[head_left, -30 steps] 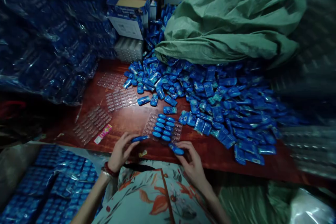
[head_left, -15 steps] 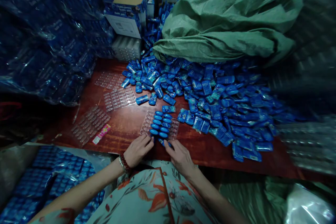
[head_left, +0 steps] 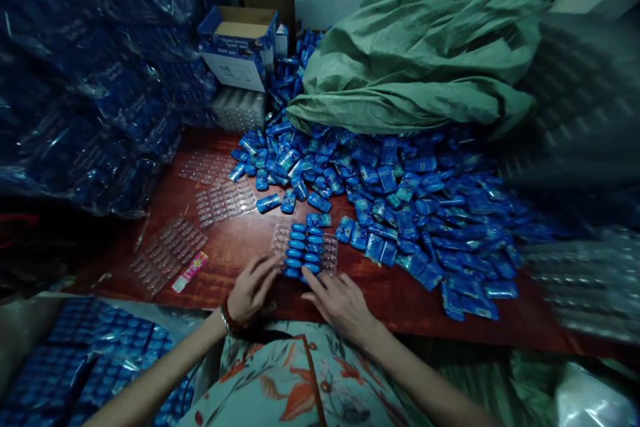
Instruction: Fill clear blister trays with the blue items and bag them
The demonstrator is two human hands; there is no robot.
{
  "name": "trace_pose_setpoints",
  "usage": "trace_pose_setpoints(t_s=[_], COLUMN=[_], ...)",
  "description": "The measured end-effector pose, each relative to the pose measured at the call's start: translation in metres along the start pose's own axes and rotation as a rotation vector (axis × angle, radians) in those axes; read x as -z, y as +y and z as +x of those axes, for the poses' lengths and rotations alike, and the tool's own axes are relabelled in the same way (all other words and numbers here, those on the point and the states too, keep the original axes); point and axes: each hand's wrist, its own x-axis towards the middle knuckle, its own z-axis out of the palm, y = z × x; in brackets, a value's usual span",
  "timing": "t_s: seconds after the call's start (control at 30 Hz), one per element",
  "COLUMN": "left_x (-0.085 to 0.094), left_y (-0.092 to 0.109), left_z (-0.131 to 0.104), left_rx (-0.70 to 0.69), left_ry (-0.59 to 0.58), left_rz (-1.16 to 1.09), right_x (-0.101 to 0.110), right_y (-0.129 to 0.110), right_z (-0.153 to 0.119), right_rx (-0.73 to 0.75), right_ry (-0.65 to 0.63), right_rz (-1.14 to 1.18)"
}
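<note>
A clear plastic blister tray point(head_left: 331, 250) lies on the table in front of me. Shiny blue oval pieces point(head_left: 297, 245) fill its two middle columns, while the cavities at either side are bare. At the tray's near left corner is my left hand point(head_left: 253, 288), its fingers stretched forward and apart, with nothing visible in them. Opposite it, my right hand point(head_left: 340, 303) reaches over the near right side with fingers spread, the index fingertip at the lowest blue pieces. Just beyond the tray's far edge lies a blue wrapped packet point(head_left: 319, 220).
A large heap of blue packets point(head_left: 395, 190) covers the table's back and right, partly under a green cloth sack point(head_left: 415, 73). Bare blister trays point(head_left: 226, 203) and a pink strip point(head_left: 190, 271) lie left. An open box point(head_left: 234, 57) stands behind. Wrapped blue stacks point(head_left: 85, 93) rise left.
The view has tilted up slightly. My fingers have loosened and spread; my right hand has moved from a blue piece at the tray's near edge to over the lowest pieces.
</note>
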Motion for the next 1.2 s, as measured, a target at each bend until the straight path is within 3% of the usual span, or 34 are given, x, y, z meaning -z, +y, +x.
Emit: trace_pose_setpoints(t_s=[0.07, 0.17, 0.27, 0.37, 0.47, 0.6, 0.73, 0.9, 1.07, 1.2], left_x=[0.003, -0.003, -0.015, -0.022, -0.018, -0.004, 0.006, 0.005, 0.0, -0.001], left_y=[-0.008, -0.027, -0.044, -0.051, -0.055, -0.062, -0.06, -0.041, -0.022, -0.012], left_z=[0.024, 0.08, 0.133, 0.154, 0.139, 0.093, 0.057, 0.026, 0.004, -0.001], left_rx=[0.107, 0.161, 0.186, 0.167, 0.189, 0.237, 0.236, 0.218, 0.159, 0.113], left_ry=[0.088, 0.068, 0.037, 0.05, 0.074, 0.056, 0.088, 0.089, 0.111, 0.146], left_rz=[-0.066, -0.063, 0.025, 0.048, -0.041, -0.116, -0.149, -0.252, -0.253, -0.242], right_x=[-0.001, -0.006, -0.008, -0.001, 0.008, 0.007, -0.002, -0.01, -0.02, -0.017], right_y=[0.022, 0.059, 0.086, 0.093, 0.087, 0.075, 0.061, 0.037, 0.021, 0.013], right_z=[-0.001, 0.019, 0.055, 0.078, 0.071, 0.038, 0.016, 0.006, -0.003, -0.005], right_rx=[-0.044, -0.188, -0.304, -0.308, -0.34, -0.463, -0.601, -0.66, -0.632, -0.545], right_ry=[0.102, 0.182, 0.168, 0.094, 0.026, -0.021, 0.082, 0.192, 0.279, 0.334], right_rz=[0.084, 0.207, 0.348, 0.506, 0.65, 0.794, 0.961, 1.083, 1.002, 0.929])
